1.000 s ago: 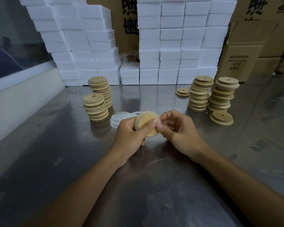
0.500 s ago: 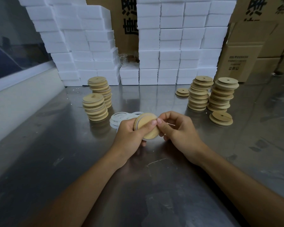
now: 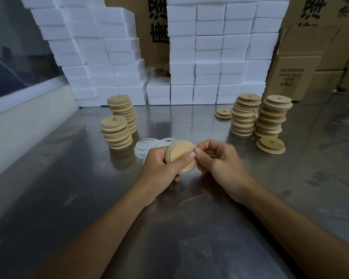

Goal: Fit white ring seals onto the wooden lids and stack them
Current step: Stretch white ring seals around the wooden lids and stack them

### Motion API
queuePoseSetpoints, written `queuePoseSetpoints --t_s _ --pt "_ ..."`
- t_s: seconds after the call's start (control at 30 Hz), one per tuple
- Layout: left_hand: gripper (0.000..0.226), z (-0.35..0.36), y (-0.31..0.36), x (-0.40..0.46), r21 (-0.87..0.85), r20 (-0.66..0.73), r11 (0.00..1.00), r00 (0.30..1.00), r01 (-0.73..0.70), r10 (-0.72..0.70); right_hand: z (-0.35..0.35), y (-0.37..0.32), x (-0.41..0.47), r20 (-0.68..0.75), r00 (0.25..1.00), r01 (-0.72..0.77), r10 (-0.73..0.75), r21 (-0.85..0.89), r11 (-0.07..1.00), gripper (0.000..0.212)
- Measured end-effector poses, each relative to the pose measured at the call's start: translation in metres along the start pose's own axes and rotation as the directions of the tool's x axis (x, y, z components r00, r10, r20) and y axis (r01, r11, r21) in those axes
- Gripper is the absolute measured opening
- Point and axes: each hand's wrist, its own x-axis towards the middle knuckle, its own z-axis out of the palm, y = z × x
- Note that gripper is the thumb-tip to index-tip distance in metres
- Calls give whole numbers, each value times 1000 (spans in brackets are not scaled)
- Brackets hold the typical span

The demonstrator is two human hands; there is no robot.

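Both hands meet on one wooden lid (image 3: 181, 156): left hand (image 3: 159, 168) grips it, right hand (image 3: 220, 160) pinches its edge; white ring seals (image 3: 147, 147) lie just beyond.

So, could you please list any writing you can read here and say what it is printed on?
Nothing reads cleanly.
Cardboard behind the white foam blocks: large black Chinese characters, cropped and partly hidden.
Upper right cartons: more large black characters, cut off.
Right cardboard box: small printed lines, too blurred.
Wooden lids: no text.

Printing on the cardboard boxes

Large black Chinese characters, cut off, on the back boxes (image 3: 155, 27); small black print on the right box (image 3: 290, 77), too blurred to read.
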Motion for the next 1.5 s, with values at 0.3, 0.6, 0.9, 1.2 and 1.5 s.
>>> queuePoseSetpoints --t_s 0.3,0.6,0.9,1.2,1.5 --pt "29 1 4 0 -62 -12 998 1000 13 -14 -1 -2 1 52 999 13 -15 43 999 12" --pt "34 -2 1 4 -187 -69 981 996 49 -63 -1 -1 0 92 996 12 -9 -34 999 7" --pt "29 -2 1 5 -137 -36 990 999 36 -41 0 -1 0 60 998 -13 15 -28 1000 12" --pt "16 -1 2 1 -27 74 998 996 55 -53 -3 1 2 -17 997 -66 69 126 990 15" --pt "32 -4 3 6 -203 -55 974 992 103 -116 -2 4 4 -46 999 -26 28 37 999 15"
